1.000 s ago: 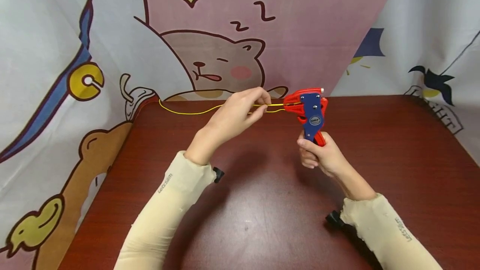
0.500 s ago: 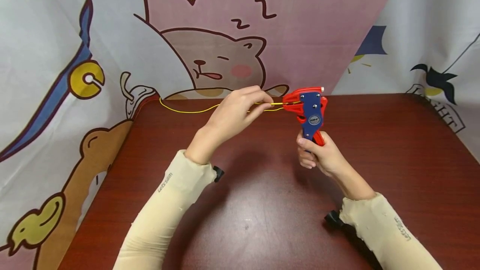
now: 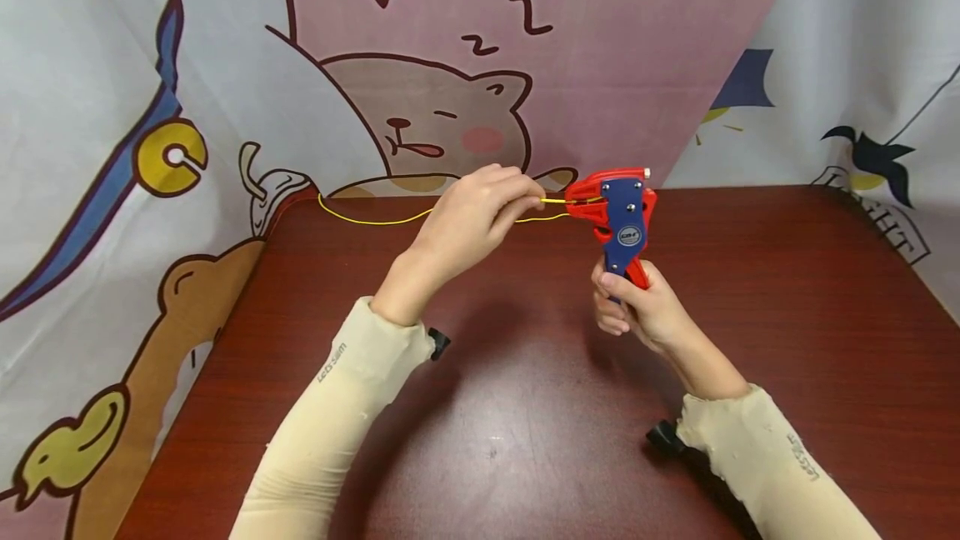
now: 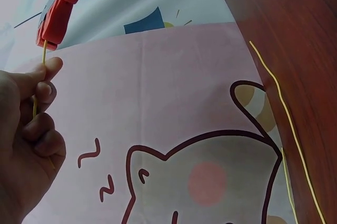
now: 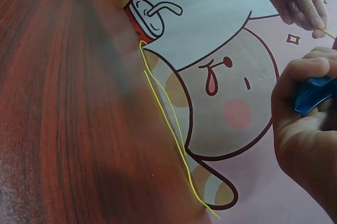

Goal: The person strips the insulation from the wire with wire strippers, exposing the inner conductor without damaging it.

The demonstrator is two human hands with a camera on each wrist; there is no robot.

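Observation:
A yellow wire (image 3: 555,201) runs from my left hand (image 3: 476,219) into the red nose of a red-and-blue wire stripper (image 3: 622,211). My left thumb and fingers pinch the wire a short way from the nose. In the left wrist view, the wire (image 4: 45,53) enters the red tip (image 4: 52,29) and passes behind the curled fingers. My right hand (image 3: 645,307) grips the stripper's handles, with the tool upright and its nose pointing left. The right wrist view shows a blue handle end (image 5: 315,95) in the fist; the tool's head is mostly out of frame there.
More yellow wire (image 3: 375,222) lies along the back edge of the dark red-brown table (image 3: 480,423), looping at the far left. Behind the table hangs a printed cloth (image 3: 637,48) with cartoon animals.
My left fingertips have moved slightly right along the wire, closer to the stripper's nose. The right hand keeps its grip, and the tool stays almost in place. The view has shifted slightly.

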